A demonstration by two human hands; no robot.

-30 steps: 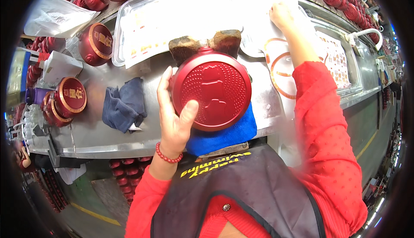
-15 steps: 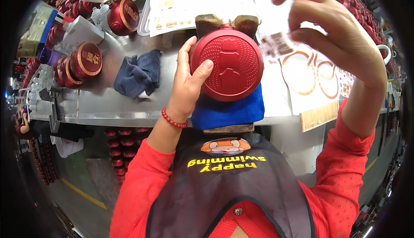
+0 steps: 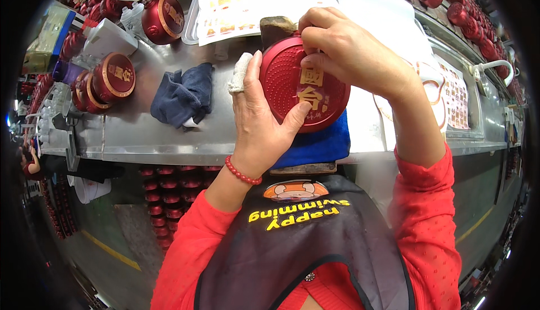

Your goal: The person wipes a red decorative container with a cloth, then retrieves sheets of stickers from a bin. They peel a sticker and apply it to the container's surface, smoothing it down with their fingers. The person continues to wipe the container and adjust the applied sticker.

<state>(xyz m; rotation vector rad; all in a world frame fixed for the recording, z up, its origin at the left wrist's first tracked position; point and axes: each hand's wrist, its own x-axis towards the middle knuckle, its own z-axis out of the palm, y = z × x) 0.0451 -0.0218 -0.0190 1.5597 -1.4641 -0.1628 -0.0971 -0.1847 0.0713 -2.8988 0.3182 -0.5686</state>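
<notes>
A round red bottle (image 3: 279,77) with a dotted face lies on a folded blue cloth (image 3: 323,144), its upper end at a worn brown rest (image 3: 277,27). My left hand (image 3: 256,116) grips the bottle's left side, with a white wrap (image 3: 240,74) on one finger. Its thumb presses the lower part of a gold-lettered decal (image 3: 309,93) that runs down the bottle's face. Over the top right of the bottle, my right hand (image 3: 343,46) pinches at the decal's upper end. Those fingertips are partly hidden.
A crumpled dark blue cloth (image 3: 183,96) lies left of the bottle. Decorated red bottles (image 3: 116,77) stand farther left. Behind is a metal tray (image 3: 190,26) with decal sheets; ring-shaped decals (image 3: 433,93) and another tray (image 3: 475,121) are at right.
My right hand has come in from the upper right with the decal, which now lies on the bottle's face. My left thumb has moved down and right onto it.
</notes>
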